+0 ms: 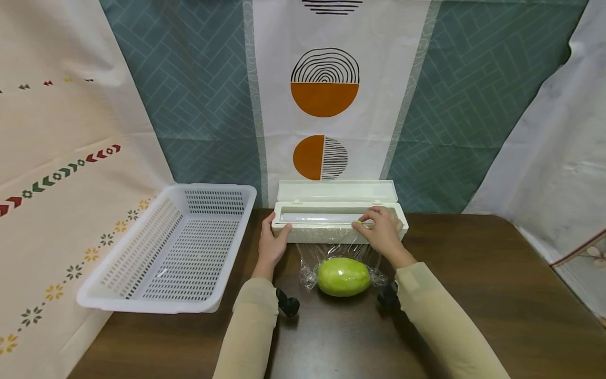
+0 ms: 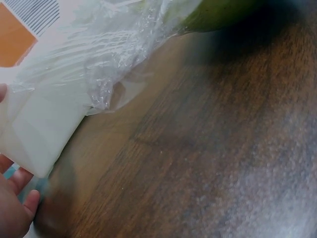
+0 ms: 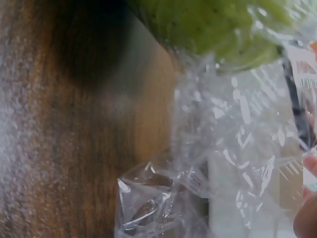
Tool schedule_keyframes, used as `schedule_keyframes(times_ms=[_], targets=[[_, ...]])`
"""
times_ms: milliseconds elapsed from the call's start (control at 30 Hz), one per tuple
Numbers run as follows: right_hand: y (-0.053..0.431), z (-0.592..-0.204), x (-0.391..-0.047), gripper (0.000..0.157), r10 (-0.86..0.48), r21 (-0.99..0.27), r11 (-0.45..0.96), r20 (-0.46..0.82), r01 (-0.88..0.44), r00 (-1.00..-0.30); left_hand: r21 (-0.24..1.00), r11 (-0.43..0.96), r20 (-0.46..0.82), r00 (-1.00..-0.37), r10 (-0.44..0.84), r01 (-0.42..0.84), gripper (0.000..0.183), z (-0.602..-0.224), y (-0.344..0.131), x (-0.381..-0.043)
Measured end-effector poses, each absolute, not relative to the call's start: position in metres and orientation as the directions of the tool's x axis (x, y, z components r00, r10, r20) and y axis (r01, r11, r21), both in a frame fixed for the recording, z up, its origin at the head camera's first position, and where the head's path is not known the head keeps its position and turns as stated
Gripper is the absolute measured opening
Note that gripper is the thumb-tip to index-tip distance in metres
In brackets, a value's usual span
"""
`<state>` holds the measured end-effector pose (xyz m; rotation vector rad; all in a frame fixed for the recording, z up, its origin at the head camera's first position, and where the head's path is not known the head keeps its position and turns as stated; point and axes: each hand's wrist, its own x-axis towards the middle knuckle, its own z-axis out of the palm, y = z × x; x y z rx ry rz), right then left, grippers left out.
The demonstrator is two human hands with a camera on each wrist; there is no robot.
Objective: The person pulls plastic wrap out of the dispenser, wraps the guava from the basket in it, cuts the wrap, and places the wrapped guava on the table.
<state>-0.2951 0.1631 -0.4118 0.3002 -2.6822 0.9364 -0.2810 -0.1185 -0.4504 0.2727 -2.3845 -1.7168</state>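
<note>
A white cling film dispenser box [image 1: 290, 236] stands on the table with its lid [image 1: 337, 190] raised. My left hand [image 1: 270, 246] grips its left end, thumb on the front. At the front edge, toward the right, my right hand [image 1: 384, 234] pinches a small green slider, mostly hidden by the fingertips. Clear cling film [image 1: 306, 259] runs from the box down to a green oval melon [image 1: 343, 277], which is wrapped in it. In the right wrist view, crumpled film [image 3: 148, 198] hangs beside the wrapped melon [image 3: 208, 29]. The left wrist view shows fingers [image 2: 21, 181] under the box corner.
A white perforated plastic basket [image 1: 187, 252] sits at the left of the brown wooden table [image 1: 473, 295]. Patterned cloth [image 1: 326, 121] hangs directly behind the box. Black wrist cameras [image 1: 288, 304] sit on both sides of the melon.
</note>
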Motion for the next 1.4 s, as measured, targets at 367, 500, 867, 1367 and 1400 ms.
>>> schedule_keyframes(times_ms=[367, 500, 867, 1367, 1400], targets=[[0.1712, -0.4089, -0.2969, 0.033, -0.081, -0.585, 0.774, 0.291, -0.244, -0.953, 0.954, 0.298, 0.042, -0.966, -0.254, -0.037, 0.064, -0.4534, -0.1156, -0.2819], [0.1719, -0.4095, -0.2982, 0.031, -0.086, -0.589, 0.765, 0.308, -0.260, -0.948, 0.952, 0.303, 0.050, -0.965, -0.256, -0.031, 0.064, -0.4526, -0.1157, -0.2821], [0.1689, -0.4117, -0.2980, 0.025, -0.057, -0.579, 0.768, 0.365, -0.274, -0.929, 0.954, 0.299, 0.044, -0.966, -0.253, -0.035, 0.064, -0.4492, -0.1167, -0.2811], [0.1694, -0.4130, -0.2955, 0.027, -0.049, -0.600, 0.761, 0.325, -0.246, -0.945, 0.953, 0.300, 0.046, -0.965, -0.256, -0.034, 0.064, -0.4503, -0.1184, -0.2808], [0.1695, -0.4131, -0.2951, 0.027, -0.050, -0.604, 0.758, 0.323, -0.247, -0.945, 0.953, 0.300, 0.047, -0.966, -0.256, -0.033, 0.064, -0.4503, -0.1184, -0.2807]])
